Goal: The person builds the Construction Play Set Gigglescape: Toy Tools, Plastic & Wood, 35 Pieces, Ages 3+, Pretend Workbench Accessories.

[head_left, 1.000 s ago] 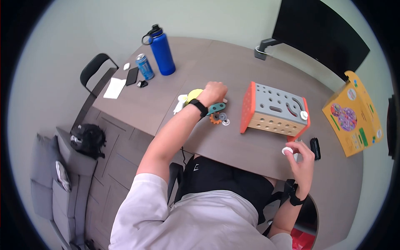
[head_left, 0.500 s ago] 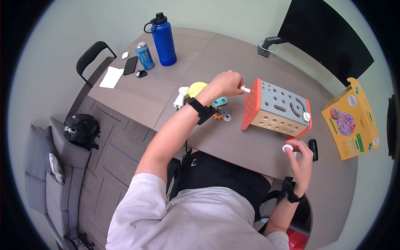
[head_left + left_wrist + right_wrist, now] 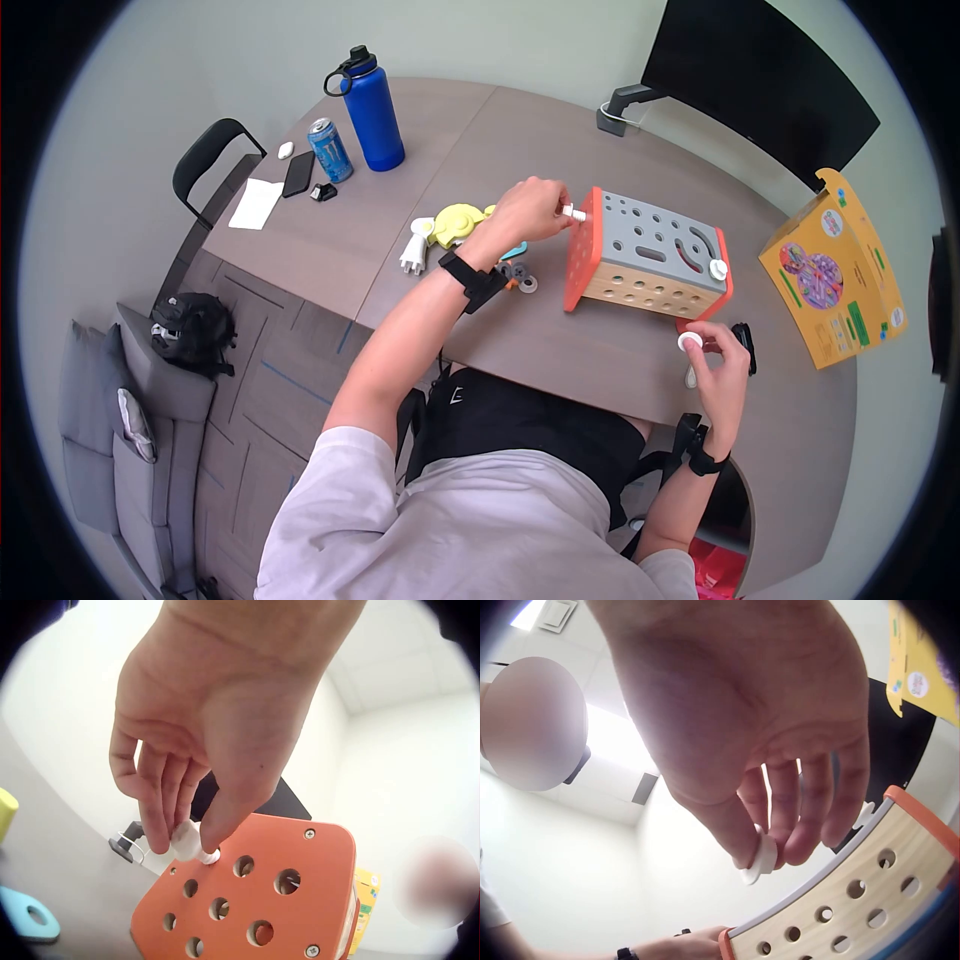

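Note:
A toy box with a grey top, wooden side and orange end panels (image 3: 650,255) stands on the table. The left hand (image 3: 532,212) pinches a white screw (image 3: 187,841) by its head between thumb and fingers; its threaded tip is at a hole near the upper edge of the orange panel (image 3: 247,900). How deep it sits cannot be told. The right hand (image 3: 722,375) holds a white round piece (image 3: 690,341) between thumb and fingertips, in front of the box's right end; in the right wrist view the piece (image 3: 760,859) is above the wooden side (image 3: 840,907).
Left of the box lie a yellow piece (image 3: 457,225), a white piece (image 3: 415,246) and small gears (image 3: 515,275). Farther left stand a blue bottle (image 3: 374,120) and a can (image 3: 330,150). A yellow carton (image 3: 835,270) and a monitor (image 3: 765,85) are at the right.
The left hand has moved right from the loose pieces to the orange end panel, with the white screw now at a hole. The right hand keeps its round piece and has shifted slightly.

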`<state>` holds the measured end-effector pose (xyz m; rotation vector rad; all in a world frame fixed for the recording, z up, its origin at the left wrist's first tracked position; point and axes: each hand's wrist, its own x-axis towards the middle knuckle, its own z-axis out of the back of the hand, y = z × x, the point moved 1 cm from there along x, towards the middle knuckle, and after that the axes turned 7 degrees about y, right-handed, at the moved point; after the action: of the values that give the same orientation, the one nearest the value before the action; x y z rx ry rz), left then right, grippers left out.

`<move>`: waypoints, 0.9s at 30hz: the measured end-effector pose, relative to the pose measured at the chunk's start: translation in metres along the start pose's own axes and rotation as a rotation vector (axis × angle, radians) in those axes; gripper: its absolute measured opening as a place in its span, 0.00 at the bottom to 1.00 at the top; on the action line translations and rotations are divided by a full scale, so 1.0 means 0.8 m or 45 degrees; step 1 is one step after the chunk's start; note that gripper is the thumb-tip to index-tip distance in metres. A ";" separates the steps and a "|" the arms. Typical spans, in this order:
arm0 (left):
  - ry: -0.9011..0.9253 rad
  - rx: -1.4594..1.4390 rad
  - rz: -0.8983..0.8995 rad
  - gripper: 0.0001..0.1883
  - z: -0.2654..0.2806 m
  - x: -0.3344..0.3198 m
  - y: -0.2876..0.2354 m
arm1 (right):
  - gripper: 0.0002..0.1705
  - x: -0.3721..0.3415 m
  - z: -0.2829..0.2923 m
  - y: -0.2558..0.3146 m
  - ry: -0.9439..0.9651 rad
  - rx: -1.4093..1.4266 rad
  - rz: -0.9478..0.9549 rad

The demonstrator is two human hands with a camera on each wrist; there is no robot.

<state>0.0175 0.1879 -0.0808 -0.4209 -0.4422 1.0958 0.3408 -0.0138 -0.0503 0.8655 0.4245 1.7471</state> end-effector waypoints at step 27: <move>-0.064 -0.279 -0.023 0.37 -0.062 -0.058 -0.006 | 0.11 0.007 0.036 -0.121 -0.332 0.131 -0.291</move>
<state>0.0299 0.1380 -0.1259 -0.5817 -0.6128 1.0460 0.4259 0.0215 -0.0928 1.0598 0.4241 1.3914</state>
